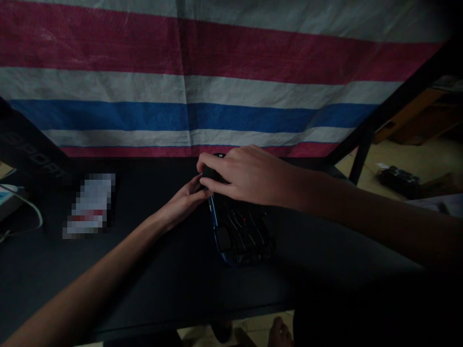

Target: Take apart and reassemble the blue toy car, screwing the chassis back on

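Observation:
A dark object with blue edges, which looks like an upside-down toy car [246, 231], lies on the black table. Its black underside faces up, with a wheel-like part [223, 238] near the left edge and a small red spot in the middle. My right hand [246, 171] reaches over its far end, thumb and fingers closed round a black part at the far left corner. From the left, my left hand [186, 200] presses its fingertips to the same corner. The exact part between the fingers is mostly hidden, and the picture is dark.
On the black table [152, 270], a blurred-out flat item [90, 205] lies at left. Beyond it are a white box with a cable [34, 207] and a dark panel lettered SPORT [34, 152]. A striped sheet [235, 115] hangs behind; a frame post [361, 156] stands right.

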Tool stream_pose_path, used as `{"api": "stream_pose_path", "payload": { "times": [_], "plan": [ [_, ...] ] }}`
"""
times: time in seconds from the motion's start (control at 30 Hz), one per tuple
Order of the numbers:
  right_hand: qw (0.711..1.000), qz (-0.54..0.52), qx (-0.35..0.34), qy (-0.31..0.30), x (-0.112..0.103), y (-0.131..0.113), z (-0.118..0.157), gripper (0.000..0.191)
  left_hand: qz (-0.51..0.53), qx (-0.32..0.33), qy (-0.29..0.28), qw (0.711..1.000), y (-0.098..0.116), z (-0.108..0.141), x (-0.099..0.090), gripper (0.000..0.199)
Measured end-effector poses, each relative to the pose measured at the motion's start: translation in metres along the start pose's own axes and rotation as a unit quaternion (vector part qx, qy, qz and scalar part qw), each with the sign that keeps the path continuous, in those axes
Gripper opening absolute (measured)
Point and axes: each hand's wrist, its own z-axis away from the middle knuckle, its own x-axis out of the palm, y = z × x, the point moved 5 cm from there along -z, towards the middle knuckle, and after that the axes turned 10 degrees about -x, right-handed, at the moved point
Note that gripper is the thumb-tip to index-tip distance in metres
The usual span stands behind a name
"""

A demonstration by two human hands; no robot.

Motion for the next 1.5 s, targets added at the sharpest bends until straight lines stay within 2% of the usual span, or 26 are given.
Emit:
{"api": "stream_pose_path", "payload": {
  "times": [0.07, 0.13, 0.23, 0.37, 0.47, 0.57, 0.67, 0.73, 0.87, 0.97, 1.1, 1.23, 1.37, 1.5],
  "plan": [
    [0.999, -0.017, -0.021, 0.023, 0.000, -0.002, 0.001, 0.032, -0.005, 0.001, -0.005, 1.000, 0.000, -0.001, 0.000, 0.051],
    [0.995, -0.050, -0.081, 0.041, 0.000, -0.008, 0.002, 0.036, -0.009, 0.008, 0.001, 1.000, 0.001, 0.000, 0.000, 0.048],
    [0.989, -0.058, -0.129, 0.038, 0.001, -0.014, 0.002, 0.040, -0.015, 0.014, 0.008, 1.000, 0.002, 0.001, 0.001, 0.038],
    [0.999, 0.014, -0.047, 0.011, 0.000, -0.011, -0.001, 0.032, -0.019, 0.000, 0.015, 1.000, 0.001, 0.003, 0.001, 0.033],
    [1.000, 0.016, 0.000, 0.006, -0.003, -0.009, -0.002, 0.031, -0.015, -0.002, 0.009, 1.000, 0.000, 0.002, 0.000, 0.043],
    [0.999, -0.038, -0.032, 0.007, -0.002, -0.010, -0.003, 0.031, -0.004, 0.000, 0.005, 1.000, -0.002, 0.001, -0.002, 0.051],
    [0.997, -0.068, -0.048, -0.002, 0.001, -0.010, -0.004, 0.023, -0.003, -0.013, 0.010, 1.000, -0.004, 0.001, -0.005, 0.046],
    [0.999, -0.041, -0.004, 0.001, 0.004, -0.008, -0.006, 0.020, -0.007, -0.020, 0.013, 1.000, -0.004, 0.001, -0.004, 0.044],
    [0.996, 0.034, 0.080, 0.034, 0.006, -0.006, -0.008, 0.034, -0.004, -0.019, 0.019, 1.000, -0.001, 0.002, 0.000, 0.049],
    [0.994, 0.051, 0.086, 0.045, 0.005, -0.007, -0.009, 0.040, -0.003, -0.008, 0.012, 1.000, 0.002, 0.002, 0.002, 0.048],
    [0.997, 0.018, 0.057, 0.039, 0.002, -0.011, -0.007, 0.029, -0.012, 0.015, 0.009, 1.000, 0.003, 0.003, 0.001, 0.049],
    [0.998, 0.019, 0.043, 0.036, 0.002, -0.012, -0.005, 0.025, -0.009, 0.005, 0.003, 1.000, 0.000, 0.001, -0.002, 0.057],
    [0.993, 0.079, 0.083, 0.030, 0.002, -0.006, -0.003, 0.026, -0.006, -0.019, 0.018, 1.000, -0.003, -0.001, -0.005, 0.070],
    [0.988, 0.103, 0.117, 0.021, 0.002, -0.002, -0.003, 0.038, 0.001, -0.028, 0.021, 0.999, -0.002, 0.000, -0.003, 0.076]
  ]
}}
